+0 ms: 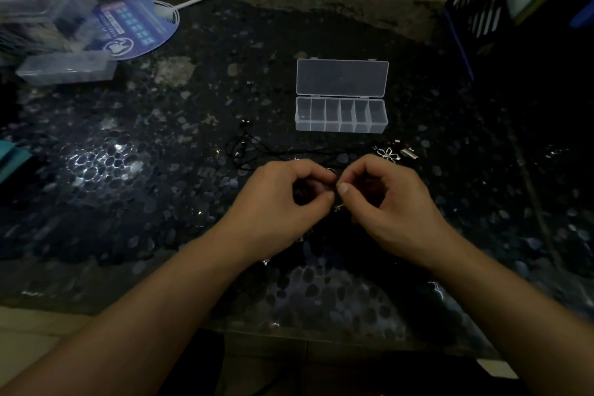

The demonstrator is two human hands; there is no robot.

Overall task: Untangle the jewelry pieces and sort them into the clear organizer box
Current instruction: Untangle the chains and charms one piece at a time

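The clear organizer box (341,116) lies open in the middle of the dark table, its lid flat behind it, its several compartments looking empty. A tangle of black cord (247,148) lies left of centre, running toward my hands. A silver flower pendant (389,153) and small metal pieces (409,151) sit right of it. My left hand (283,202) and my right hand (385,202) meet fingertip to fingertip, both pinching a small silvery jewelry piece (337,193) on the cord. Most of that piece is hidden by my fingers.
At the back left are a blue round hand fan (135,29), a stack of clear plastic boxes (41,10) and another closed clear case (67,69). A dark blue crate (482,0) stands at the back right. The table's near edge runs beneath my forearms.
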